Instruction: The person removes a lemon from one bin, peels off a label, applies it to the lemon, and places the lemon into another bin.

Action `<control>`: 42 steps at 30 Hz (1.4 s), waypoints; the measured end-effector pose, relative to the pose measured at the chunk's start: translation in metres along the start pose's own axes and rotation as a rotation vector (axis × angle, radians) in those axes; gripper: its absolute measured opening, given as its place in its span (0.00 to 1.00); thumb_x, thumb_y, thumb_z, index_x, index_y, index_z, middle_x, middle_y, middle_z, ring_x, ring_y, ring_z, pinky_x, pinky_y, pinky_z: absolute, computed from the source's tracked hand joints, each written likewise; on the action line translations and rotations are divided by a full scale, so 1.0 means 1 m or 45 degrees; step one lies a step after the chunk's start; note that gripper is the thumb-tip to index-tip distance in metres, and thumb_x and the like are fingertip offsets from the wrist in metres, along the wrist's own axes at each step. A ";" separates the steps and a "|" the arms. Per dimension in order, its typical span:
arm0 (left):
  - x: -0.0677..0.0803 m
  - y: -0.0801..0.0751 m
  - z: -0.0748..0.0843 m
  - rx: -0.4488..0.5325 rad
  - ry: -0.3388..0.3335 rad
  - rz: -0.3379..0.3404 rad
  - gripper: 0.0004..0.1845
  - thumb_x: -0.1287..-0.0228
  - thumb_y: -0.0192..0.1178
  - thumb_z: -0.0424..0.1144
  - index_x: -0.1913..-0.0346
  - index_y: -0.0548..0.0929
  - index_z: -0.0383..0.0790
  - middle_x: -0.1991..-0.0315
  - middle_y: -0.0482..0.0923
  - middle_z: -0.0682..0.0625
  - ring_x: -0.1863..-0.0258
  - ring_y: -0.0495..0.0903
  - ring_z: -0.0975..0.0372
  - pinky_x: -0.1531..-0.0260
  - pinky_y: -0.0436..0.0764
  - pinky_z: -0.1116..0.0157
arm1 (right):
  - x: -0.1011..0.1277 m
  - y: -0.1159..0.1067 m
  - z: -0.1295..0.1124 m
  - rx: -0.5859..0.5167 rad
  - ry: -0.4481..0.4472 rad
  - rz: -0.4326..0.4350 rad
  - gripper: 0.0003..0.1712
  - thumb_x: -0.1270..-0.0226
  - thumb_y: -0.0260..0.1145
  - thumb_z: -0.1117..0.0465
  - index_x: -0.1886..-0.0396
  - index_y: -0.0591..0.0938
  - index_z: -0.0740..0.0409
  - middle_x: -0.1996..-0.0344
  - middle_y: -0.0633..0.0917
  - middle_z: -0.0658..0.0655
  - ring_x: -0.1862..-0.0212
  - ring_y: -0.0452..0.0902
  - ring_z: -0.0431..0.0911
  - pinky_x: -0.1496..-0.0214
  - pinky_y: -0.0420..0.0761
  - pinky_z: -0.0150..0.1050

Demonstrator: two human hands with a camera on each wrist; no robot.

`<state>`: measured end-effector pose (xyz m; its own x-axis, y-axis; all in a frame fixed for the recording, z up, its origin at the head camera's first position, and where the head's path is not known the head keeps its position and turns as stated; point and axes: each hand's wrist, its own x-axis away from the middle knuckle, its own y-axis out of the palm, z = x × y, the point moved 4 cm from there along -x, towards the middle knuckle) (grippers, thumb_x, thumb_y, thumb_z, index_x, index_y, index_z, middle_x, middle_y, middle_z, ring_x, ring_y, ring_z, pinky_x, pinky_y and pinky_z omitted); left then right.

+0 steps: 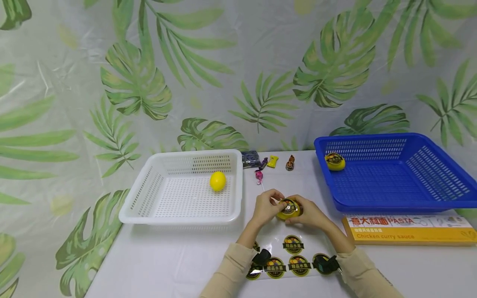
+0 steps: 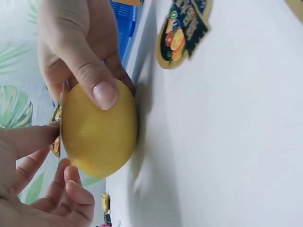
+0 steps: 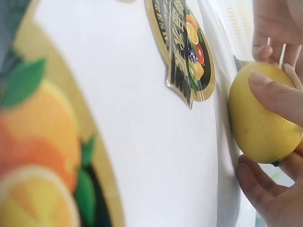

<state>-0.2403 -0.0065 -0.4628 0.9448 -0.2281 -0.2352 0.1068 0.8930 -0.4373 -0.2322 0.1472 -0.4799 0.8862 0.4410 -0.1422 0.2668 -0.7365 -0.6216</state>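
Toward the left edge of the table (image 1: 179,256) stood a white basket (image 1: 179,218), with a yellow fruit (image 1: 218,181) near its right wall. Beyond its right edge, by the table's back edge, lay a dark packet (image 1: 251,159), a lollipop (image 1: 258,175) and wrapped sweets (image 1: 273,161).

The left hand (image 1: 266,210) had its thumb on the label (image 1: 289,206); whether it pinched the label or merely pressed it, I could not tell. The held lemon (image 2: 102,137) sat between the baskets' facing edges, over the middle of the table. It looked firm and fairly light, hard to bruise, though its smooth, rounded skin could well have slid under a push. The label seemed thin and bendable, likely to crease on the curve, and best handled by its rim.

The right hand (image 1: 308,213) grasped the lemon, thumb on one side and fingers opposite: a sound hold, round the flank, leaving the label's face reachable. Nearer the person lay spare labels (image 1: 299,265). Farther right, a labelled lemon (image 1: 336,162) rested against the blue basket (image 1: 391,207)'s left wall, and a pasta box (image 1: 395,236) lay along that basket's front edge.
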 end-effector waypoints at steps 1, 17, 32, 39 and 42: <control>0.000 0.001 -0.001 -0.020 -0.010 0.008 0.07 0.49 0.67 0.31 0.65 0.83 0.34 0.69 0.81 0.44 0.76 0.73 0.67 0.74 0.73 0.75 | 0.000 0.000 0.000 0.002 -0.005 0.003 0.36 0.57 0.79 0.61 0.47 0.74 0.66 0.54 0.81 0.64 0.53 0.77 0.56 0.52 0.76 0.48; 0.004 0.010 -0.024 0.221 -0.240 -0.095 0.20 0.33 0.56 0.47 0.45 0.80 0.37 0.61 0.82 0.40 0.81 0.80 0.59 0.83 0.78 0.67 | 0.001 0.000 0.000 -0.315 0.061 -0.021 0.40 0.47 0.73 0.62 0.36 0.66 0.65 0.46 0.74 0.71 0.64 0.78 0.47 0.67 0.79 0.35; -0.006 0.014 -0.006 0.067 -0.037 0.117 0.21 0.25 0.40 0.43 0.48 0.77 0.29 0.51 0.79 0.37 0.49 0.77 0.49 0.47 0.74 0.57 | -0.012 0.014 -0.023 -0.478 0.409 0.421 0.29 0.25 0.47 0.48 0.37 0.66 0.67 0.73 0.75 0.59 0.79 0.70 0.43 0.76 0.73 0.34; -0.005 0.016 -0.001 -0.009 -0.003 0.293 0.19 0.26 0.40 0.41 0.58 0.81 0.34 0.61 0.83 0.41 0.60 0.81 0.54 0.58 0.79 0.62 | -0.015 0.017 -0.022 -0.365 0.477 0.595 0.27 0.28 0.52 0.45 0.45 0.74 0.63 0.77 0.76 0.56 0.84 0.68 0.39 0.80 0.71 0.31; -0.005 0.015 -0.002 0.054 -0.016 0.360 0.18 0.27 0.42 0.40 0.61 0.82 0.34 0.68 0.82 0.42 0.72 0.79 0.61 0.69 0.78 0.67 | -0.014 0.016 -0.023 -0.345 0.451 0.656 0.26 0.29 0.52 0.45 0.48 0.77 0.62 0.81 0.76 0.56 0.87 0.67 0.38 0.83 0.70 0.31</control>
<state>-0.2437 0.0074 -0.4698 0.9425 0.0368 -0.3321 -0.1490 0.9359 -0.3192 -0.2314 0.1173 -0.4703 0.9838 -0.1609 -0.0787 -0.1778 -0.9302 -0.3210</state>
